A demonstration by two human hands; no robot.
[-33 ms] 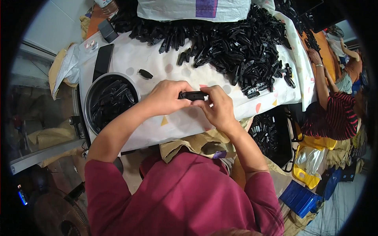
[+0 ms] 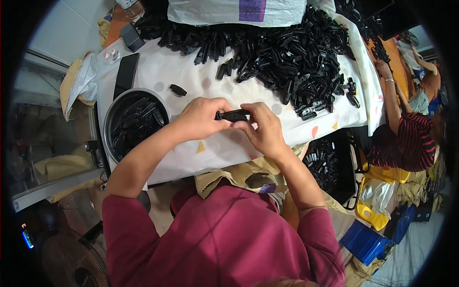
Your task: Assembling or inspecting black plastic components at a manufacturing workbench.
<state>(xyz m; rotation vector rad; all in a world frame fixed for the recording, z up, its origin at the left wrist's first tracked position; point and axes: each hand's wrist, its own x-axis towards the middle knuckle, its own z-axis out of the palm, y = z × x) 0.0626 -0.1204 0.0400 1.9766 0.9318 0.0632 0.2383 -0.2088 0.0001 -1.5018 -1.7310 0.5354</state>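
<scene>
Over the near part of the table, a slim black plastic piece is held level between both my hands. My left hand pinches its left end, fingers closed. The right end sits between the thumb and fingers of my right hand, also closed. Its exact kind I cannot make out. Another small black piece lies alone on the cloth, beyond my left hand. To the left stands a round metal bowl with several similar black pieces in it.
A large heap of black pieces covers the table's far side, under a white sack. A phone lies beyond the bowl. At lower right is a black bin of small parts. Another person's arm reaches in at right.
The black piece has tilted slightly between my fingers. Both hands stay in nearly the same place.
</scene>
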